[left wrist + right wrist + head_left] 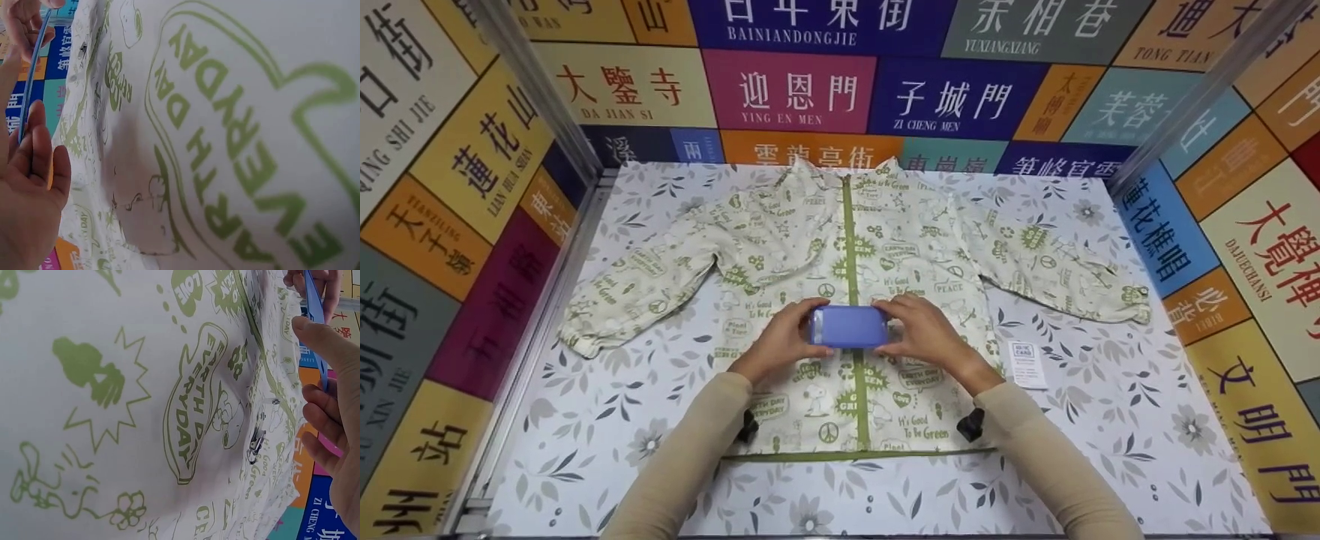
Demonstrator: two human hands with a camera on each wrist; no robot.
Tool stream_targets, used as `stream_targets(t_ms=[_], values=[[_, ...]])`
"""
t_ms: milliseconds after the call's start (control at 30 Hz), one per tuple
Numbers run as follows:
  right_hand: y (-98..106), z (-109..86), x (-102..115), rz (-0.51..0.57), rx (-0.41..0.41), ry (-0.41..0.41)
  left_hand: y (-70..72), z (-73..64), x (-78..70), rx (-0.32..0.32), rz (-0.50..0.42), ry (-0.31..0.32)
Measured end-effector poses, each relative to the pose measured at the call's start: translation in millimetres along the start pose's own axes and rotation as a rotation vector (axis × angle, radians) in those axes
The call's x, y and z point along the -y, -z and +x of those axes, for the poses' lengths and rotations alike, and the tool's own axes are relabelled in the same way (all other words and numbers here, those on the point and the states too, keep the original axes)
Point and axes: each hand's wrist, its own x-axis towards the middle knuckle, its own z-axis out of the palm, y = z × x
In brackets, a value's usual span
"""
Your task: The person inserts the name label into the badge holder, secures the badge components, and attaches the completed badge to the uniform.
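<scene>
Both hands hold a thin, flat blue-violet rectangle point(851, 327) above the middle of a jacket; its exact kind cannot be told. My left hand point(789, 334) pinches its left end between thumb and fingers. At the opposite end, my right hand point(922, 335) grips it the same way. Seen edge-on in the left wrist view, the blue rectangle point(34, 73) looks like a narrow strip. Beneath lies the cream jacket point(919, 255) with green cartoon and lettering print, spread flat, sleeves out, green strip down its front.
A white printed tag point(1026, 365) lies right of the jacket's body. The leaf-patterned tabletop point(1110, 420) carries everything. Colourful lettered panels point(787, 90) stand at the back and both sides, with metal posts point(547, 97) at the corners.
</scene>
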Motion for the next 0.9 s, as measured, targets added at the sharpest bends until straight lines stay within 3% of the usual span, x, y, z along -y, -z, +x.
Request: stream_targets(t_ms=[167, 333, 533, 900], values=[[0.2, -1.4, -1.3, 0.005, -0.010, 0.014, 3.4, -0.7, -1.1, -0.040, 0.271, -0.112], [0.2, -2.7, -1.4, 0.025, -0.013, 0.020, 5.6, -1.7, 0.2, -0.080, 0.396, -0.185], [-0.5, -4.5, -3.5, 0.020, -0.008, 0.020, 6.1, -2.6, 2.2, -0.094, 0.451, -0.241], [2.3, -5.4, -4.2, 0.066, -0.003, 0.013, 6.6, -4.3, 4.7, -0.153, 0.405, -0.282]])
